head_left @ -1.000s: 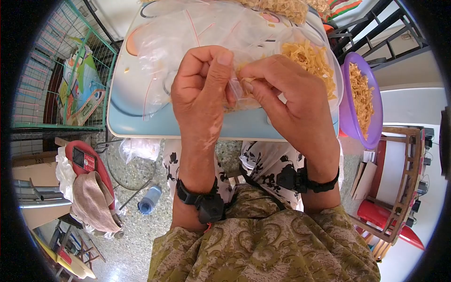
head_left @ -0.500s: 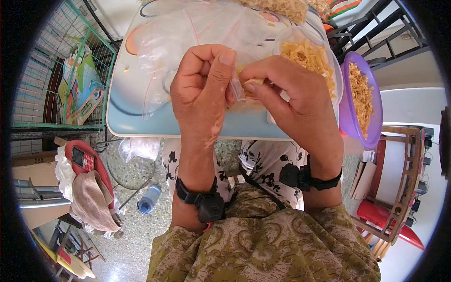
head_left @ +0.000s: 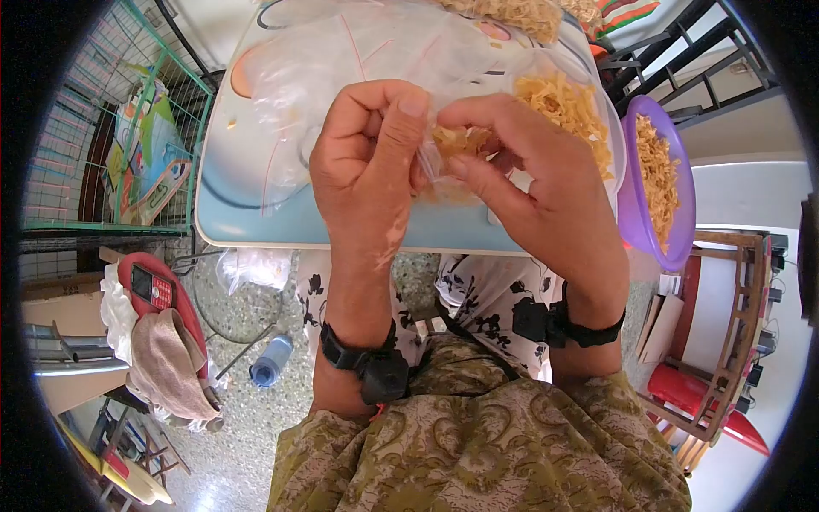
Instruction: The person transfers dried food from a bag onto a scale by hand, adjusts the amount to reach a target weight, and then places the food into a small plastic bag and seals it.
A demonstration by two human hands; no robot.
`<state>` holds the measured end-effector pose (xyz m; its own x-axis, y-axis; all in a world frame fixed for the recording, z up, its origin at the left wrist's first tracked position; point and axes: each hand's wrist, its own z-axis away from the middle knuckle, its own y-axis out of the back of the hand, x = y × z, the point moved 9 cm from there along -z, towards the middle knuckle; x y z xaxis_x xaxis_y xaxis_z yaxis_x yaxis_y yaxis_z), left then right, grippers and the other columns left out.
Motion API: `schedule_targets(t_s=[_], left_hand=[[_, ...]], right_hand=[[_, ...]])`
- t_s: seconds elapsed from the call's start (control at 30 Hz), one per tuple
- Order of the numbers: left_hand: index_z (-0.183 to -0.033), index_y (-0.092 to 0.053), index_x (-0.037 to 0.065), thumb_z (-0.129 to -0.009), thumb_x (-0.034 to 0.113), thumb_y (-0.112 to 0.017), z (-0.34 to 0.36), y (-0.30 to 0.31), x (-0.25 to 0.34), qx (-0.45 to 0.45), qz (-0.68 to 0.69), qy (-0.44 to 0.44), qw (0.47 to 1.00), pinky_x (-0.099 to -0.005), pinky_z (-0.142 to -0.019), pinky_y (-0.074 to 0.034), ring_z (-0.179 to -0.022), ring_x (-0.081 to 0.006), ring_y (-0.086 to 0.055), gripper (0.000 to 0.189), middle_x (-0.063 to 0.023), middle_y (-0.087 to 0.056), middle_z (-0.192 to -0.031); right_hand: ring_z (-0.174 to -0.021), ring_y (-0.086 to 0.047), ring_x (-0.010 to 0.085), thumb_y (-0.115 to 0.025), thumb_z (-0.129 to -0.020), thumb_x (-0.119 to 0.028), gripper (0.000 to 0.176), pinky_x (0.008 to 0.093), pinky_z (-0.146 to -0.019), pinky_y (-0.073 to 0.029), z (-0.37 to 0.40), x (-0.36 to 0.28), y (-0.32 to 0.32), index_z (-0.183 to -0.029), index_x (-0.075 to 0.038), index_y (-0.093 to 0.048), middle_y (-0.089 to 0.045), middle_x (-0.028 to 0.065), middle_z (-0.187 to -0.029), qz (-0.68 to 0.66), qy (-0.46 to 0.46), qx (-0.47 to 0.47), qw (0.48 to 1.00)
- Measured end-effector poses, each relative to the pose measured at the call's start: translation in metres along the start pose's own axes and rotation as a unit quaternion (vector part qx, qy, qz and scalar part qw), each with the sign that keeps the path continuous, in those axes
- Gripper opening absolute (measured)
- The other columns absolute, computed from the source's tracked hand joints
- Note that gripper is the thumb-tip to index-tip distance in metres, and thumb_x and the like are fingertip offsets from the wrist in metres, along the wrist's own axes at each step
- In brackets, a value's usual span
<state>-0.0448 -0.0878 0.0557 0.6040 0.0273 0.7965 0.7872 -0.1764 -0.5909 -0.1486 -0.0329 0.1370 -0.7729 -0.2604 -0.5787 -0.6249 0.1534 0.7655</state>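
Observation:
My left hand point(head_left: 368, 158) is closed in a pinch on the edge of a clear plastic zip bag point(head_left: 432, 164), held just above the near edge of the table. At the bag's mouth, my right hand point(head_left: 546, 166) has its thumb and forefinger spread apart. Between them show yellowish dried flat pieces point(head_left: 461, 141); whether any still touch the fingers is hard to see. Beside the right hand, a clear tub point(head_left: 620, 158) holds more yellow strips point(head_left: 563, 107). Flat empty zip bags point(head_left: 320, 72) lie spread beyond my left hand.
A purple basin point(head_left: 632, 209) of dried strips stands to the right of the table point(head_left: 256, 229). Filled bags point(head_left: 503, 15) lie at the far edge. On the left are a green wire cage point(head_left: 198, 141) and a red stool point(head_left: 198, 328) with a phone point(head_left: 152, 288) and a cloth.
My right thumb and forefinger have parted from a pinch, and more yellow pieces show between them. My left hand keeps its pinch on the bag, almost unmoved.

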Motion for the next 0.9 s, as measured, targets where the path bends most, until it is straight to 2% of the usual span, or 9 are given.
schedule_targets(t_s=[0.13, 0.27, 0.33, 0.43, 0.63, 0.73, 0.9], left_hand=[[-0.095, -0.060, 0.003, -0.093, 0.019, -0.062, -0.002, 0.006, -0.002, 0.002, 0.002, -0.007, 1.000, -0.0188, -0.050, -0.036, -0.057, -0.0042, -0.046, 0.016, 0.0010, -0.057, -0.073], [-0.095, -0.060, 0.003, -0.093, 0.018, -0.062, -0.002, 0.009, 0.000, 0.019, 0.006, -0.005, 1.000, -0.0192, -0.052, -0.038, -0.058, -0.0048, -0.047, 0.016, 0.0007, -0.057, -0.074], [-0.095, -0.059, 0.003, -0.093, 0.018, -0.062, -0.002, 0.011, 0.000, 0.028, 0.018, -0.001, 0.999, -0.0193, -0.054, -0.038, -0.061, -0.0049, -0.048, 0.015, 0.0008, -0.056, -0.075], [-0.095, -0.059, 0.004, -0.093, 0.018, -0.062, -0.002, 0.013, 0.000, 0.045, 0.030, 0.003, 0.999, -0.0195, -0.054, -0.039, -0.061, -0.0049, -0.048, 0.015, 0.0008, -0.056, -0.076], [-0.095, -0.058, 0.003, -0.093, 0.019, -0.062, -0.003, 0.013, 0.001, 0.030, 0.041, -0.009, 0.999, -0.0197, -0.055, -0.040, -0.062, -0.0052, -0.048, 0.016, 0.0014, -0.055, -0.074], [-0.095, -0.058, 0.003, -0.093, 0.019, -0.062, -0.001, 0.013, -0.001, 0.034, 0.043, 0.000, 0.998, -0.0194, -0.056, -0.040, -0.062, -0.0054, -0.048, 0.016, 0.0018, -0.055, -0.074], [-0.095, -0.058, 0.003, -0.093, 0.018, -0.062, -0.002, 0.013, -0.001, 0.030, 0.039, -0.006, 0.999, -0.0194, -0.057, -0.040, -0.063, -0.0052, -0.049, 0.015, 0.0018, -0.055, -0.075]], right_hand=[[-0.076, -0.059, 0.0096, -0.066, -0.081, 0.001, 0.023, 0.0235, -0.066, -0.050, 0.002, 0.002, 0.008, -0.104, -0.003, -0.061, -0.063, 0.0020, -0.097, -0.057, -0.037, 0.042, 0.997], [-0.077, -0.059, 0.0095, -0.064, -0.082, 0.001, 0.024, 0.0223, -0.067, -0.049, 0.002, -0.003, 0.007, -0.105, -0.004, -0.060, -0.063, 0.0021, -0.099, -0.049, -0.013, 0.026, 0.998], [-0.078, -0.059, 0.0097, -0.061, -0.086, 0.001, 0.021, 0.0213, -0.069, -0.048, 0.002, -0.009, 0.011, -0.107, -0.004, -0.059, -0.062, 0.0029, -0.099, -0.026, 0.027, 0.055, 0.998], [-0.079, -0.060, 0.0099, -0.057, -0.090, 0.000, 0.018, 0.0215, -0.070, -0.048, 0.005, 0.000, 0.014, -0.107, -0.003, -0.059, -0.062, 0.0033, -0.099, -0.061, -0.010, 0.077, 0.995], [-0.084, -0.062, 0.0104, -0.054, -0.092, 0.000, 0.016, 0.0230, -0.072, -0.049, 0.005, 0.005, 0.018, -0.107, -0.002, -0.058, -0.063, 0.0039, -0.099, -0.067, -0.012, 0.120, 0.990], [-0.087, -0.063, 0.0122, -0.053, -0.091, -0.001, 0.016, 0.0241, -0.074, -0.050, 0.004, 0.009, 0.009, -0.107, -0.001, -0.058, -0.063, 0.0056, -0.098, -0.030, -0.054, 0.065, 0.996], [-0.088, -0.064, 0.0154, -0.053, -0.090, 0.000, 0.016, 0.0254, -0.075, -0.050, 0.003, 0.000, 0.000, -0.105, 0.000, -0.060, -0.065, 0.0086, -0.098, 0.017, -0.014, 0.028, 0.999]])
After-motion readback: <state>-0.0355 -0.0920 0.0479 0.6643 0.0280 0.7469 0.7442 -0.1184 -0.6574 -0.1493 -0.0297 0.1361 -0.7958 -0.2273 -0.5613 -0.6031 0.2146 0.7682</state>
